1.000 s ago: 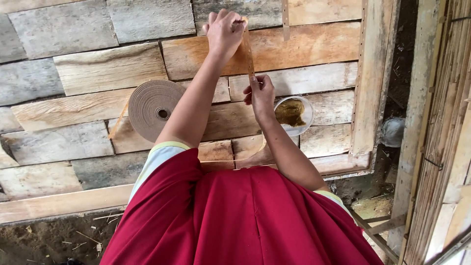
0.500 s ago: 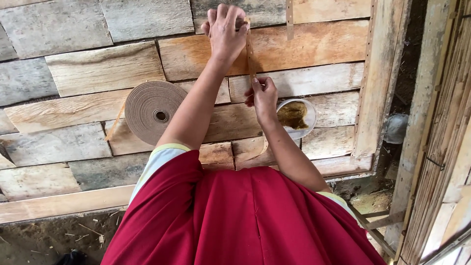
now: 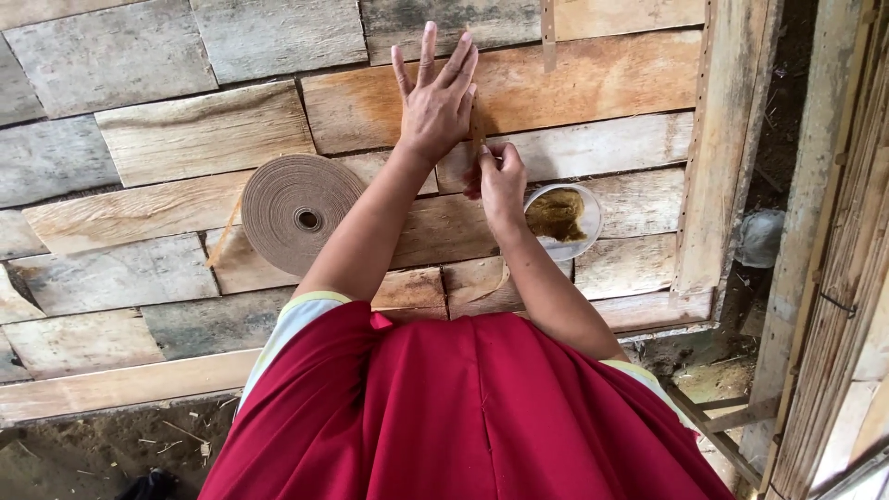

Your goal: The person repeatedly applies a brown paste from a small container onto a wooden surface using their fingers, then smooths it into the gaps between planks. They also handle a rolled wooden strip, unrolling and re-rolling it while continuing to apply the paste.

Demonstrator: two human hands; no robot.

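The left hand [image 3: 433, 97] lies flat with fingers spread wide, pressing down on the far end of a narrow brown strip [image 3: 478, 130] that runs toward the person over the plank floor [image 3: 185, 139]. The right hand [image 3: 500, 176] is closed in a pinch on the near end of that strip, fingertips together, just beside the left wrist. The strip sits near the middle of the planks, toward their far edge, between the two hands. To the left of the forearms stands a large coiled roll of brown tape [image 3: 298, 213], well apart from the strip; to the right, touching distance from the right hand, is a shallow white bowl [image 3: 560, 220] of brownish paste. By the look of it, one short length is being flattened and worked now, while the roll remains thick, so most of the material seems unused; no finished pieces are visible on the planks.
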